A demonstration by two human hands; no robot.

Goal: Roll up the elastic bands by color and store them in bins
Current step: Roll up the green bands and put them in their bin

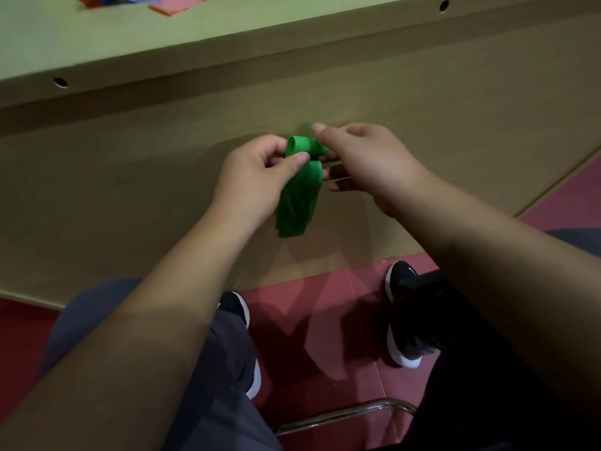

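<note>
Pinching the green band (300, 190) at frame centre with the left hand (250, 180), thumb on the started roll against unrolling; with the right hand (364, 161), seemingly pinching the roll's other end, for turning.

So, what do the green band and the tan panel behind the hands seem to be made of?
Green band: probably thin rubber or latex, matte; it curls into a soft roll where the left hand and right hand pinch it, and hangs limp below. Tan panel: likely laminated board, smooth and dull, with faint horizontal wood grain; I cannot be sure.
</note>
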